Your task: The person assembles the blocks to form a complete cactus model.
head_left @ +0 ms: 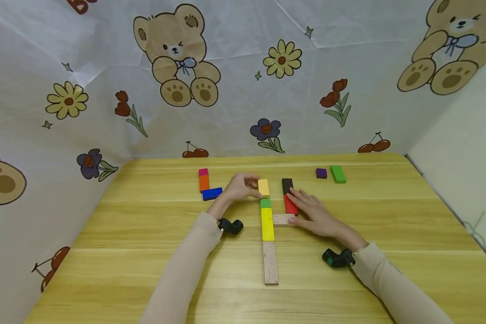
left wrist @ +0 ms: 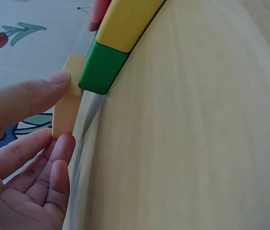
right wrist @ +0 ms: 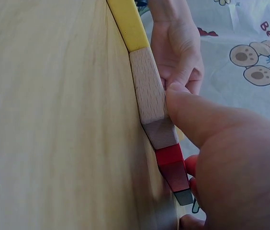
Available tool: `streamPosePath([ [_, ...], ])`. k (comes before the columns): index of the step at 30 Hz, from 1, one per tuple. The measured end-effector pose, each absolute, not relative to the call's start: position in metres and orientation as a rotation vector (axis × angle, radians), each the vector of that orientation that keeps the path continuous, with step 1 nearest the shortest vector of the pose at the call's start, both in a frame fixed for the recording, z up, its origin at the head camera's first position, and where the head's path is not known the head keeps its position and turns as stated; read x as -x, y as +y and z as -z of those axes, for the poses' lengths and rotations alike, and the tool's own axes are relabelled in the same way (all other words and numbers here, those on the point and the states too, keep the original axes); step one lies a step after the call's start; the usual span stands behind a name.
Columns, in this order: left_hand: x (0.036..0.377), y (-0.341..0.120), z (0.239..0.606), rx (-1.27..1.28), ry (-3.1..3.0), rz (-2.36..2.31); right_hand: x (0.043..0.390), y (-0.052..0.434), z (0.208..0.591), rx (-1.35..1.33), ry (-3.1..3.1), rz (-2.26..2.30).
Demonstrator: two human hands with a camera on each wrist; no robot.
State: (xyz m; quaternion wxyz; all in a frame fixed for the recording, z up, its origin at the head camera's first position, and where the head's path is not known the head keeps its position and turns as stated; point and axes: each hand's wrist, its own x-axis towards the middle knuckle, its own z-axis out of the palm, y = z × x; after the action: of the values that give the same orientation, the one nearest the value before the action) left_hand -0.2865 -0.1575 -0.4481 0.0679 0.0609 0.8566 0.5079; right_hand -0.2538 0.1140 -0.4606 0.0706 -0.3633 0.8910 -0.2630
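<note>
My left hand [head_left: 254,188] pinches a pale yellow block [head_left: 263,187] between thumb and fingers at the far end of a straight row: a green block [head_left: 265,203], a long yellow block [head_left: 267,223] and a long wooden block [head_left: 270,262]. In the left wrist view the pale yellow block [left wrist: 73,64] stands on edge against the green block [left wrist: 101,69]. My right hand [head_left: 308,209] lies flat beside the row, fingers on a red block [head_left: 289,206] and thumb against a short wooden block [head_left: 282,219]. A black block [head_left: 287,184] lies beyond the red one.
Pink [head_left: 203,172], orange [head_left: 204,182] and blue [head_left: 212,194] blocks sit to the far left on the wooden table [head_left: 146,270]. A purple block [head_left: 321,173] and another green one [head_left: 338,174] lie at the far right. Printed cloth walls enclose the table.
</note>
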Motion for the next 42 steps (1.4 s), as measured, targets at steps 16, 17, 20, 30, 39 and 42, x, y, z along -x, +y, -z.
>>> streamPosePath([
  [16,0.287,-0.159,0.449,-0.181,2.547,-1.467,0.255,0.114,0.461,1.100,2.679,0.793],
  [17,0.285,-0.158,0.443,-0.186,2.534,-1.456,0.255,0.114,0.461,1.098,2.677,0.793],
  [20,0.282,-0.158,0.435,-0.192,2.494,-1.446,0.255,0.114,0.460,1.098,2.670,0.795],
  [30,0.289,-0.159,0.452,-0.188,2.525,-1.453,0.254,0.114,0.461,1.095,2.677,0.787],
  [39,0.278,-0.157,0.431,-0.241,2.473,-1.489,0.254,0.115,0.460,1.075,2.680,0.777],
  [42,0.275,-0.156,0.423,-0.239,2.457,-1.486,0.254,0.114,0.460,1.078,2.684,0.770],
])
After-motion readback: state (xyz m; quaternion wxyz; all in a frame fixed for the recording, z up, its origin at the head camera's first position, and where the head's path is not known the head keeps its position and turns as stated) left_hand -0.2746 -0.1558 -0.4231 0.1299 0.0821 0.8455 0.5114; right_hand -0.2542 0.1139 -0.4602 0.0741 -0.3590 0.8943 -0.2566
